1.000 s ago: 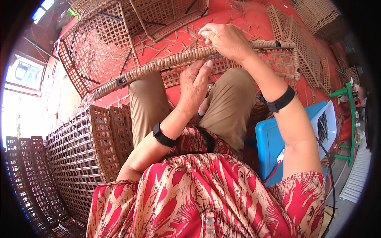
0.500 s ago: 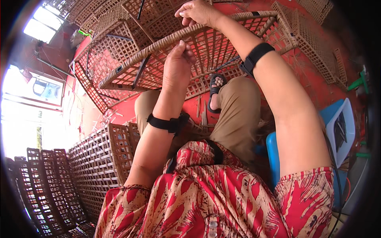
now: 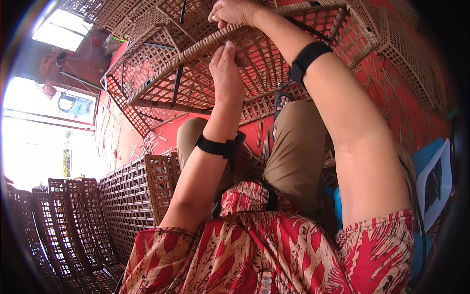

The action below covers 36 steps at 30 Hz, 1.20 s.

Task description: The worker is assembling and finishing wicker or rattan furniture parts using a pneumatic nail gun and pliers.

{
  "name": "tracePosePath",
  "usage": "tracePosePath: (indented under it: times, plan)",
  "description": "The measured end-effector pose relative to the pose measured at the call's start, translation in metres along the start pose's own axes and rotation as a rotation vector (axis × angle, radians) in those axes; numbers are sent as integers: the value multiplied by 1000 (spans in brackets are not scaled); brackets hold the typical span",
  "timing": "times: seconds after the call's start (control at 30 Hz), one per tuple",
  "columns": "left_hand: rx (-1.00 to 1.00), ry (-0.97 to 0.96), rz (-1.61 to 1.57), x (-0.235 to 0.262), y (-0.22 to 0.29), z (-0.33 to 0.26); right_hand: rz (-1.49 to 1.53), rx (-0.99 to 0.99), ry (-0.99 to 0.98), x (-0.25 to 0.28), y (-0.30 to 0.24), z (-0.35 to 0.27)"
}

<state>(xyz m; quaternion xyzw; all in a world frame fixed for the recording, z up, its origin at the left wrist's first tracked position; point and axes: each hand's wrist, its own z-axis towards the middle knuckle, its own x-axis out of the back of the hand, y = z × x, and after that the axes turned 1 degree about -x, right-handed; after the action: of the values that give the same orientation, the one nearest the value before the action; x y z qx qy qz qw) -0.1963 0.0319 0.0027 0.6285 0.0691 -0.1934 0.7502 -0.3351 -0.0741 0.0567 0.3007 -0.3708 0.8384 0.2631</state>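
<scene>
Head view: can see the open wicker basket (image 3: 267, 63) ahead of the knees (image 3: 301, 115), now tipped so as to bare its lattice inside, after showing mostly rim a second ago. Has likely opened up reach along the cane-wrapped rim (image 3: 196, 48). Can make out the right grip (image 3: 237, 12) curled at that rim and the left grip (image 3: 226, 73) just below, fingers gathered, tips upward; cannot tell whether clenched on anything.

The floor (image 3: 169, 131) before me is red, the basket (image 3: 196, 47) brown lattice with black braces (image 3: 176, 85), the trousers (image 3: 296, 142) khaki, the wristbands (image 3: 308, 59) black, the shirt (image 3: 245, 250) splashed crimson, beige and black.
</scene>
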Motion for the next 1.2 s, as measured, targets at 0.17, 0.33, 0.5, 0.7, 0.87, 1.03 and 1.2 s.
tracePosePath:
  times: [0.17,0.33,0.5,0.7,0.87,1.03,1.2]
  plan:
    - [-5,-45,106,25,4,-29,-366,-133,-165,-5,-56,-26]
    - [97,-127,108,24,4,-70,-322,-280,-44,-20,-48,-69]
    - [198,-122,-34,26,-7,-100,-224,-526,24,-12,-98,-113]
    - [259,-189,-19,29,-15,-103,-246,-561,36,-6,-92,-130]
    - [315,-290,32,36,-28,-122,-52,-722,-12,-13,-106,-156]
    - [554,-138,-105,72,-43,-153,-12,-595,185,-78,-146,-203]
    - [699,-163,140,87,-22,-147,271,-560,315,-76,-158,-212]
